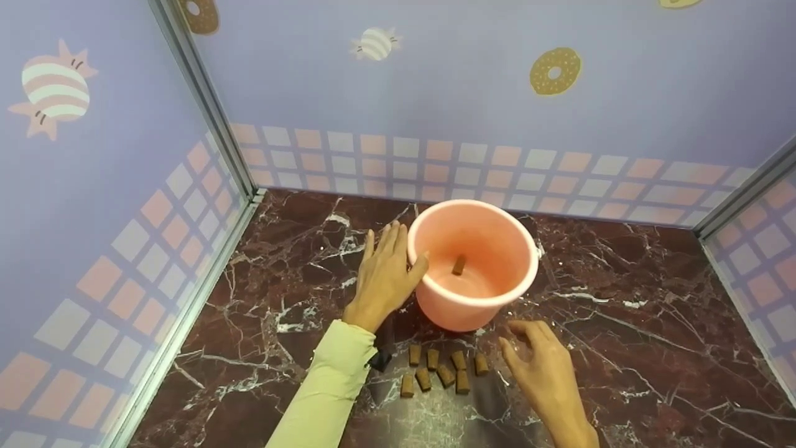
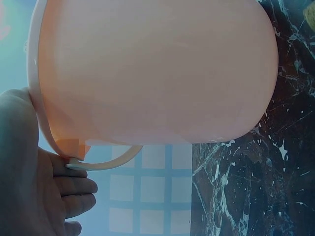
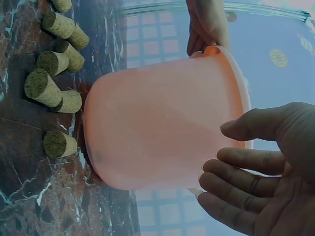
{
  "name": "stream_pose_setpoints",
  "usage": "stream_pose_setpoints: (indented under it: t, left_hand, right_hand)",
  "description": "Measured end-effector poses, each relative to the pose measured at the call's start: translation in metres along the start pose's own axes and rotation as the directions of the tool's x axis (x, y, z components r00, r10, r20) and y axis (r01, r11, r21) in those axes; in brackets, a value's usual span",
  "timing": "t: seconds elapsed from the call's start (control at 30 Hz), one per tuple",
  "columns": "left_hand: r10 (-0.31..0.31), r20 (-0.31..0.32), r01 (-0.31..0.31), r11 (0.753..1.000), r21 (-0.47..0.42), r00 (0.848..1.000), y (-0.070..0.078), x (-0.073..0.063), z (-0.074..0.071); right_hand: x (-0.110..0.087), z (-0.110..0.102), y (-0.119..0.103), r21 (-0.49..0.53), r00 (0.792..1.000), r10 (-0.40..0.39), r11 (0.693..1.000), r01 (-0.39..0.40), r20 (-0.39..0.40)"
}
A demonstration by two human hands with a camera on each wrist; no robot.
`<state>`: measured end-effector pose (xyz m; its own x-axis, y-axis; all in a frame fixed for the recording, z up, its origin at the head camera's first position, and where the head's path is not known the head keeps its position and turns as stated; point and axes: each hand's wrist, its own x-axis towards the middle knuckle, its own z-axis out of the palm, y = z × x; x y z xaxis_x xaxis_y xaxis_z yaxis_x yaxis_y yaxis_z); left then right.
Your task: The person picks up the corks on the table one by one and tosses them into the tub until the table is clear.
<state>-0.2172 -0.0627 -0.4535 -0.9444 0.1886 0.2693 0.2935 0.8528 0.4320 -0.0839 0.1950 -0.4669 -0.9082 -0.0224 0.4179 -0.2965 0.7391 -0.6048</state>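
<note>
A pink bucket [image 1: 457, 314] stands upright on the dark marbled surface, with one cork stopper [image 1: 459, 265] on its bottom. My left hand [image 1: 385, 274] rests against the left side of its rim, fingers extended along the outside and thumb at the edge. The left wrist view shows that hand [image 2: 29, 172] beside the bucket's handle [image 2: 110, 163]. To the right of the bucket's base, my right hand [image 1: 544, 367] is held with loosely bent fingers and nothing in them. Several tapered cork stoppers [image 1: 445, 376] lie between the hands, in front of the bucket.
Patterned panels [image 1: 435, 93] with candies, doughnuts and pink and white squares close off the back and both sides. Metal strips [image 1: 205, 87] run along the corners. The marbled tabletop [image 1: 622, 336] extends right of the bucket.
</note>
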Motion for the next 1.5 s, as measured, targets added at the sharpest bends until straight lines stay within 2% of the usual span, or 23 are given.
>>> stream_pose_setpoints:
  t: [0.27, 0.53, 1.0, 1.2, 1.5]
  left_hand:
    - [-0.001, -0.002, 0.001, 1.0, -0.008, 1.0, 0.001, 0.0, 0.0]
    - [-0.01, 0.003, 0.01, 1.0, -0.017, 1.0, 0.001, -0.001, -0.001]
    - [-0.001, -0.005, 0.001, 1.0, -0.012, 1.0, 0.0, 0.0, 0.001]
    - [0.0, -0.003, 0.0, 1.0, -0.012, 1.0, -0.001, -0.001, 0.001]
    - [0.001, -0.004, -0.001, 1.0, 0.0, 1.0, 0.0, 0.0, 0.0]
  right_hand:
    - [-0.003, 0.005, 0.003, -0.023, 1.0, 0.002, 1.0, -0.002, 0.002]
    - [-0.008, 0.011, 0.005, -0.02, 0.998, 0.045, 0.999, -0.044, 0.053]
    - [-0.015, 0.028, 0.016, -0.052, 1.0, -0.01, 0.999, 0.011, 0.021]
    - [-0.018, 0.031, 0.018, -0.049, 0.998, 0.026, 0.999, -0.023, 0.056]
    - [-0.021, 0.038, 0.022, -0.046, 0.997, 0.043, 0.998, -0.04, 0.068]
